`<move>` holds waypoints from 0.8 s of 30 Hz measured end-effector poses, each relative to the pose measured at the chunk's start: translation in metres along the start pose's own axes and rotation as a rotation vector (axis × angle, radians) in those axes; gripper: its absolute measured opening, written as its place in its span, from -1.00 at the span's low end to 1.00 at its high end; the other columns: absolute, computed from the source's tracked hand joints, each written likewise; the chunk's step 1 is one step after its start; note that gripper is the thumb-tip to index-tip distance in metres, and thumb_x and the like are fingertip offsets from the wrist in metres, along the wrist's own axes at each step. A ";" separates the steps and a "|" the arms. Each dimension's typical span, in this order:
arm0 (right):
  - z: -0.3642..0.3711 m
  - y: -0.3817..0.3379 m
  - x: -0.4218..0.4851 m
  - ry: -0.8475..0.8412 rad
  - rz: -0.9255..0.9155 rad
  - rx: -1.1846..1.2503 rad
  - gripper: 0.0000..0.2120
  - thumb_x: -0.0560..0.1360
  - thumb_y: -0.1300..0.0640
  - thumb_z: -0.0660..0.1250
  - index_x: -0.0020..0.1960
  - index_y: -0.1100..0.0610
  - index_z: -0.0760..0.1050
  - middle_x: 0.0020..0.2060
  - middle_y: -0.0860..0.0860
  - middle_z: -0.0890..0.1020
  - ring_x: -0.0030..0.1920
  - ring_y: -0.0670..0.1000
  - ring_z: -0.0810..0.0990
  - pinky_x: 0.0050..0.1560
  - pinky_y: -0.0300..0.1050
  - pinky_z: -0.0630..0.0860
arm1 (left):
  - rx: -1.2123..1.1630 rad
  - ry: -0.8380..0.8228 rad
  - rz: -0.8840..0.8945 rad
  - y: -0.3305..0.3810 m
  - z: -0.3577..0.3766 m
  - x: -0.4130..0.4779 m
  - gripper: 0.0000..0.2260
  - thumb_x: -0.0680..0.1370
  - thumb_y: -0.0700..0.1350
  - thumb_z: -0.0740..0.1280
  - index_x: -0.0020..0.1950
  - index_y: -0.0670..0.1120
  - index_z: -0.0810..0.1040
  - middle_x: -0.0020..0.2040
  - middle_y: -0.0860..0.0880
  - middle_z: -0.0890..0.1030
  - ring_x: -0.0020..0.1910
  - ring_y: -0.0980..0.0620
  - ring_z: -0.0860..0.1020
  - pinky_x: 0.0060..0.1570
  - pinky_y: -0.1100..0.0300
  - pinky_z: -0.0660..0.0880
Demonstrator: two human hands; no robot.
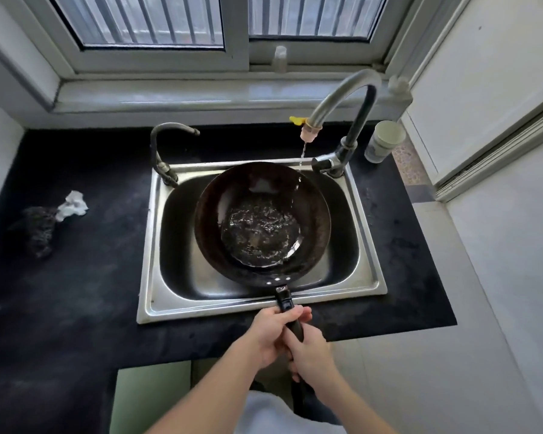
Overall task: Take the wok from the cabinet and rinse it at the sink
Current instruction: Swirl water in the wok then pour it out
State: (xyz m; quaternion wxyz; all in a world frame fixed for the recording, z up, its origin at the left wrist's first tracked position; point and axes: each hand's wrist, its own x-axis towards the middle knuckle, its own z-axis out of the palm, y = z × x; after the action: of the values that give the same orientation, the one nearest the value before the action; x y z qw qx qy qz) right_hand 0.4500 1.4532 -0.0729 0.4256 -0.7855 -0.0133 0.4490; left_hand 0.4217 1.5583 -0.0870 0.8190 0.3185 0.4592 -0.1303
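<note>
Black bench under a barred window, with a rectangular stainless steel sink sunk into it. Over the basin: round dark iron wok, shallow water pooled inside, thin stream from the curved grey tap landing on its wall at 1 o'clock. Long black handle running from 12 to 6, back toward the body. Left grip wrapped round the handle nearer the bowl; right grip clenched on it just behind, touching. Bowl at 12 o'clock of both grips. Likely next: swirling or tipping about that axis, led by the left.
</note>
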 end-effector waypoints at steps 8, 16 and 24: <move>-0.013 0.008 -0.009 0.037 -0.095 -0.111 -0.63 0.60 -0.07 0.23 -0.29 0.12 0.47 -0.53 0.00 0.51 -0.56 -0.01 0.48 -0.54 -0.14 0.40 | -0.272 0.019 0.036 -0.018 0.017 -0.012 -0.72 0.63 -0.12 0.23 0.17 -0.29 0.60 0.13 -0.20 0.68 0.04 -0.07 0.66 -0.20 0.14 0.58; -0.024 0.010 -0.025 0.064 -0.137 -0.088 -0.62 0.58 -0.06 0.26 -0.31 0.14 0.47 -0.56 0.03 0.52 -0.60 0.02 0.47 -0.59 -0.18 0.34 | -0.391 -0.104 0.094 -0.016 0.024 -0.018 -0.80 0.56 -0.27 0.32 0.18 -0.27 0.53 0.03 -0.18 0.64 -0.10 -0.12 0.60 -0.15 0.08 0.59; -0.009 0.012 -0.033 0.068 -0.150 -0.062 -0.63 0.58 -0.04 0.28 -0.31 0.16 0.48 -0.57 0.04 0.52 -0.59 0.04 0.48 -0.56 -0.15 0.37 | -0.343 -0.058 0.211 -0.021 0.011 -0.022 -0.86 0.56 -0.37 0.28 0.11 -0.34 0.52 -0.06 -0.25 0.61 -0.10 -0.08 0.63 -0.14 0.17 0.62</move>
State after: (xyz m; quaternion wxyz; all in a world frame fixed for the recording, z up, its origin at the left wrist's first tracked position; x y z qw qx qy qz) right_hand 0.4327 1.4259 -0.0560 0.4336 -0.8100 -0.0717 0.3882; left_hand 0.4065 1.5331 -0.0725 0.8833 0.2166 0.4149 0.0275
